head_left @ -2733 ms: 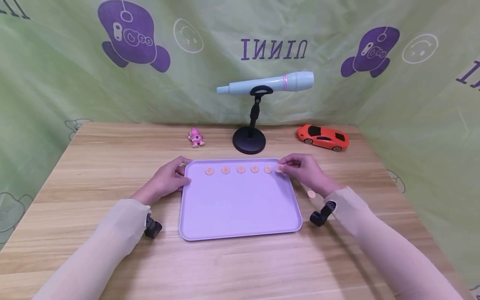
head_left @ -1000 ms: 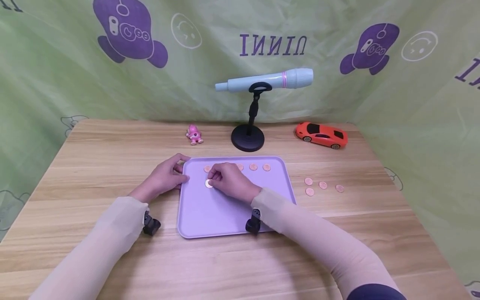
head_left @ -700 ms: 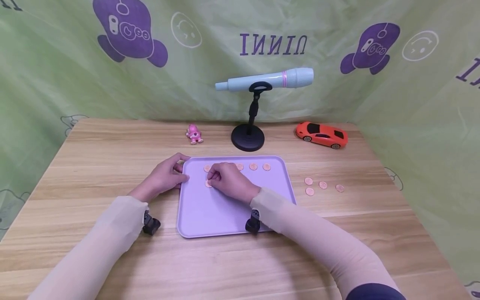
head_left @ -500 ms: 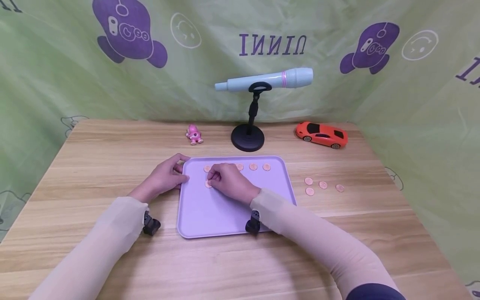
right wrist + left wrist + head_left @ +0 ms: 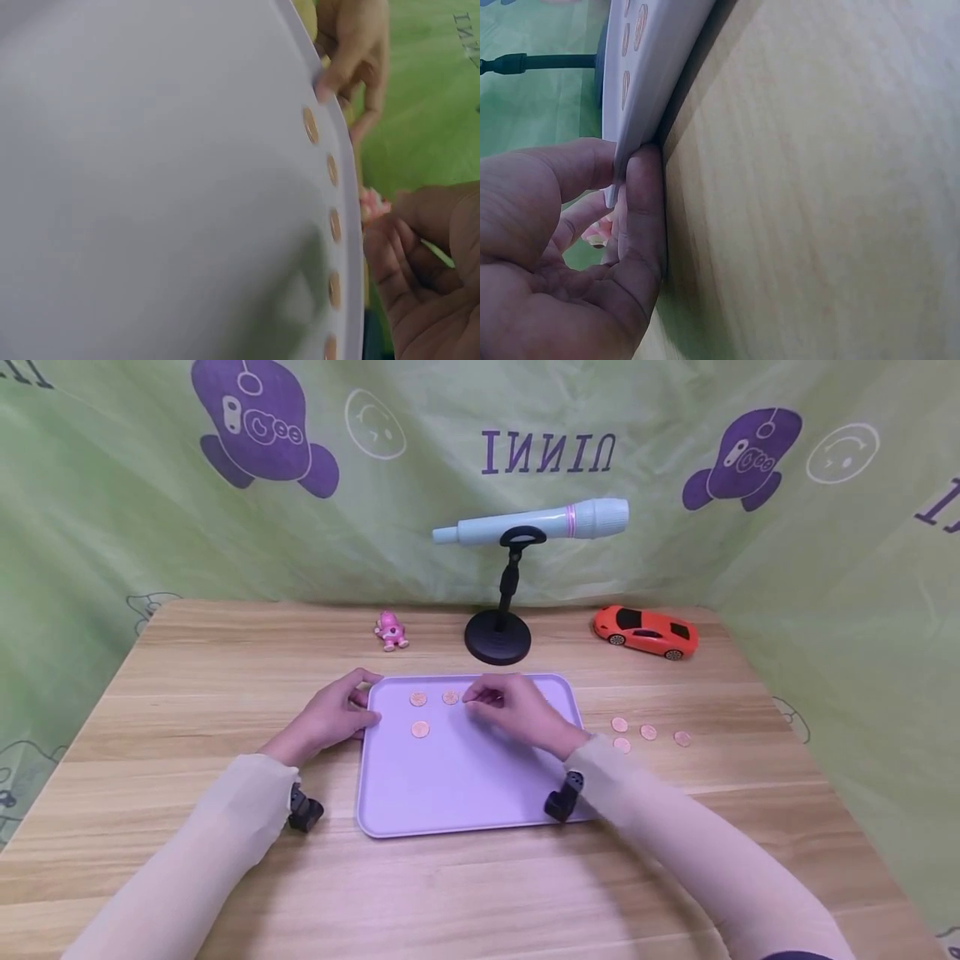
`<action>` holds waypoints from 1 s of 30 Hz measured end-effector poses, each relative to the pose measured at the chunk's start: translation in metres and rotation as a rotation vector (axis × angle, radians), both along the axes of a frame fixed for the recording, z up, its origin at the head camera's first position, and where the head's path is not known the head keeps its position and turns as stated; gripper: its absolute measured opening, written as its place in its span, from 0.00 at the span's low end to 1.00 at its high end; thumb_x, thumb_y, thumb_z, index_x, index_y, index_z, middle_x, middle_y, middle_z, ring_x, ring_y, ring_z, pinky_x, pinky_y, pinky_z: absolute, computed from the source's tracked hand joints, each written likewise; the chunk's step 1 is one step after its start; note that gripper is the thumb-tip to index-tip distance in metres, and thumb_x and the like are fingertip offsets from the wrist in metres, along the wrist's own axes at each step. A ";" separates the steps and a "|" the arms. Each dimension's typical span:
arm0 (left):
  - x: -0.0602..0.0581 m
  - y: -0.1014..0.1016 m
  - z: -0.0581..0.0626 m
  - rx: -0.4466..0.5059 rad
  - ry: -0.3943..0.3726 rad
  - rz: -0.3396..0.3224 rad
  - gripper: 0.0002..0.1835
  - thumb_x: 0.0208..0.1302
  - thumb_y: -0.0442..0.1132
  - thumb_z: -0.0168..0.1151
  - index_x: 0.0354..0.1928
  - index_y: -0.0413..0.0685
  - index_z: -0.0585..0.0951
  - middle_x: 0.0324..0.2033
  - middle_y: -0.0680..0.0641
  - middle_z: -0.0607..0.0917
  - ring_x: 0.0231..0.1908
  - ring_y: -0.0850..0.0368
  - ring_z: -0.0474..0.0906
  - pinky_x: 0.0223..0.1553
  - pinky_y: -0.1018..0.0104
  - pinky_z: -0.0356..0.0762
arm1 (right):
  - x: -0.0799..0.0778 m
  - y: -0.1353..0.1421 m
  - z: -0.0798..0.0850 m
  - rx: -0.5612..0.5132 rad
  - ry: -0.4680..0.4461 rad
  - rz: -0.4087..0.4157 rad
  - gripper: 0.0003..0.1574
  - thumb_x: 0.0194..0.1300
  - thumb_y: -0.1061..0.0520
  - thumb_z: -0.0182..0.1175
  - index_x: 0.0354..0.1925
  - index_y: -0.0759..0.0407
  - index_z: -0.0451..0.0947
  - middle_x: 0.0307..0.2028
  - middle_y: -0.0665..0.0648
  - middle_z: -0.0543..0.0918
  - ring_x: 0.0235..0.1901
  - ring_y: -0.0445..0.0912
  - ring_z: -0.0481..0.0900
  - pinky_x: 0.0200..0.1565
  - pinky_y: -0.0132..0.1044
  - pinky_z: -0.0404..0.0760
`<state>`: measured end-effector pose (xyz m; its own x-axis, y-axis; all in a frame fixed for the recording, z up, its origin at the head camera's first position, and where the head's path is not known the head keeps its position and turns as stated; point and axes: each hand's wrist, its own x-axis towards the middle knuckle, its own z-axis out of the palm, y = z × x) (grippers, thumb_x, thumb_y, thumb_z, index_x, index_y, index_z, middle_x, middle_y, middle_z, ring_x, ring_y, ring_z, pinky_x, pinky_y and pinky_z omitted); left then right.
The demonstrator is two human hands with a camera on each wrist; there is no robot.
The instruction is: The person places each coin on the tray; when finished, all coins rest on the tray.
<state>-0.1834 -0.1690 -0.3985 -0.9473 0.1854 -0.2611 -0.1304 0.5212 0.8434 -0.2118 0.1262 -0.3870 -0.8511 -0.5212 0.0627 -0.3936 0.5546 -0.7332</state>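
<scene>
In the head view, my left hand (image 5: 330,714) holds the left rim of a lilac tray (image 5: 465,802). The left wrist view shows the tray's edge (image 5: 641,112) between the thumb and the fingers. My right hand (image 5: 521,714) is above the tray's upper middle, its fingers loosely bent and nothing visible between them. Left of it, two copper-coloured coins, the outer one (image 5: 417,699) and the inner one (image 5: 450,697), lie along the far rim. A single coin (image 5: 420,729) lies flat below them. More coins of that row (image 5: 334,290) show in the right wrist view; the hand hides them in the head view.
Several loose coins (image 5: 648,732) lie on the wooden table (image 5: 450,893) right of the tray. Behind the tray are a small pink figure (image 5: 391,632), a black stand (image 5: 498,637) bearing a light-blue microphone (image 5: 532,524), and an orange toy car (image 5: 645,632).
My right hand has let go of the coin below the row and moved right and slightly up, away from it. My left hand has stayed on the tray's rim.
</scene>
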 end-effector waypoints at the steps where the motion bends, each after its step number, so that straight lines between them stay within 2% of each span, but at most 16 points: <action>1: 0.000 0.000 0.000 0.000 0.003 -0.002 0.32 0.69 0.27 0.61 0.74 0.38 0.66 0.49 0.33 0.76 0.37 0.54 0.81 0.37 0.68 0.88 | 0.000 0.009 0.003 0.005 0.002 -0.013 0.07 0.70 0.62 0.67 0.45 0.61 0.88 0.41 0.58 0.90 0.41 0.44 0.85 0.49 0.36 0.87; 4: 0.001 0.000 -0.001 -0.007 -0.007 -0.002 0.32 0.70 0.27 0.62 0.74 0.39 0.66 0.48 0.34 0.76 0.37 0.54 0.81 0.37 0.68 0.88 | 0.001 0.037 0.008 0.026 0.009 -0.051 0.09 0.70 0.62 0.67 0.47 0.61 0.88 0.42 0.59 0.90 0.42 0.47 0.86 0.51 0.42 0.88; 11: 0.002 0.002 -0.004 0.003 -0.007 0.001 0.30 0.69 0.27 0.61 0.72 0.38 0.68 0.48 0.34 0.78 0.37 0.54 0.82 0.37 0.67 0.88 | 0.001 0.103 0.006 0.100 0.025 -0.135 0.12 0.69 0.67 0.64 0.50 0.66 0.85 0.47 0.63 0.89 0.46 0.53 0.86 0.54 0.51 0.89; 16: 0.001 0.002 -0.005 0.006 -0.003 0.003 0.30 0.70 0.26 0.61 0.72 0.39 0.68 0.48 0.34 0.78 0.37 0.54 0.82 0.38 0.67 0.88 | 0.000 0.143 0.004 0.231 0.056 -0.090 0.13 0.68 0.68 0.65 0.51 0.68 0.84 0.46 0.65 0.89 0.46 0.54 0.86 0.53 0.52 0.89; 21: 0.002 0.002 -0.004 0.000 0.008 0.004 0.30 0.70 0.27 0.61 0.72 0.39 0.68 0.47 0.35 0.79 0.37 0.54 0.82 0.37 0.66 0.88 | 0.004 0.169 0.006 0.339 0.080 -0.020 0.13 0.67 0.69 0.66 0.50 0.67 0.85 0.45 0.63 0.89 0.46 0.54 0.86 0.52 0.53 0.89; 26: 0.003 0.002 -0.002 -0.001 0.009 0.007 0.30 0.70 0.28 0.61 0.73 0.40 0.68 0.48 0.34 0.78 0.38 0.53 0.82 0.38 0.66 0.88 | 0.006 0.183 0.007 0.372 0.082 -0.004 0.13 0.67 0.66 0.68 0.50 0.66 0.86 0.43 0.60 0.88 0.44 0.49 0.84 0.51 0.51 0.88; 30: 0.003 0.001 -0.002 0.002 0.013 0.009 0.30 0.70 0.27 0.61 0.72 0.40 0.68 0.48 0.34 0.79 0.38 0.53 0.82 0.37 0.66 0.88 | 0.008 0.190 0.006 0.360 0.089 -0.013 0.13 0.65 0.64 0.70 0.49 0.64 0.87 0.41 0.57 0.88 0.42 0.46 0.83 0.47 0.43 0.87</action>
<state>-0.1807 -0.1684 -0.4006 -0.9522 0.1774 -0.2487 -0.1244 0.5184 0.8461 -0.2037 0.3164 -0.3812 -0.8573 -0.5126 -0.0483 -0.4384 0.7759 -0.4537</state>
